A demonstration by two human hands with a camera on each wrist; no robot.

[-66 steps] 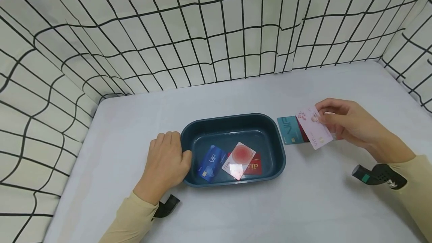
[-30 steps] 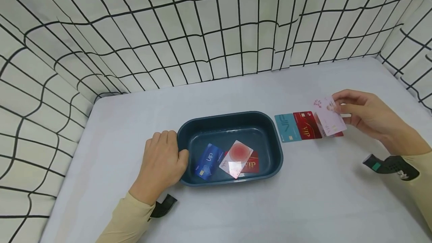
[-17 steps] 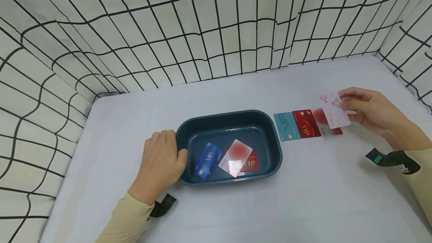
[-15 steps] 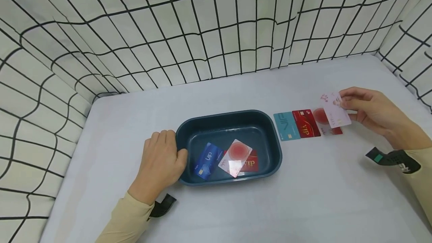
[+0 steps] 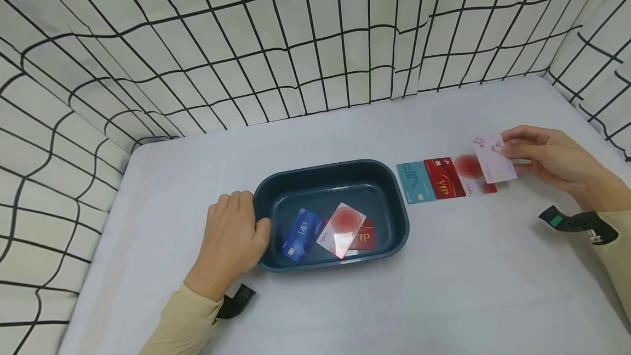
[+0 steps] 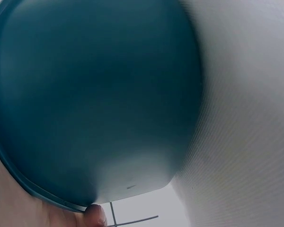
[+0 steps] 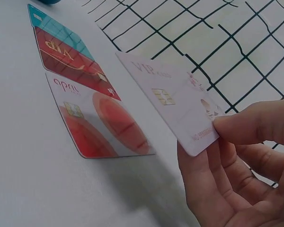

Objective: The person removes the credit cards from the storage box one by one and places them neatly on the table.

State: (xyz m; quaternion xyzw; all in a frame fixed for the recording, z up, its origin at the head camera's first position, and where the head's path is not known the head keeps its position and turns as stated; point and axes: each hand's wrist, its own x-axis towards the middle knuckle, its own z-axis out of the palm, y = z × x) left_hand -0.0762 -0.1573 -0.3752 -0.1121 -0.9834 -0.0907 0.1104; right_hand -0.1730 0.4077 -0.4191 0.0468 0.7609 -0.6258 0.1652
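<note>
In the head view my left hand (image 5: pixel 231 237) grips the left end of a dark teal plastic tray (image 5: pixel 384 199); the left wrist view shows the tray's outer wall (image 6: pixel 94 94) and fingertips at its rim. My right hand (image 5: pixel 554 158) pinches a pale pink VIP card (image 5: pixel 494 162) between thumb and fingers, tilted and raised above the table in the right wrist view. Left of it lie a teal card (image 5: pixel 416 184), a red VIP card (image 5: pixel 445 178) and a white card with red circles (image 5: pixel 467 167) in a row. The pink card partly covers the white one in the head view.
Inside the tray lie a blue VIP card (image 5: pixel 302 234), a white card with a red circle (image 5: pixel 343 229) and a red card (image 5: pixel 365 235) partly beneath it. A white wall with black grid lines (image 5: pixel 296 48) bounds the white table (image 5: pixel 443 278) behind and at both sides.
My right hand has carried the pink card rightward past the row, uncovering the red card and most of the white one. The left hand keeps its grip on the tray; the view shifts slightly.
</note>
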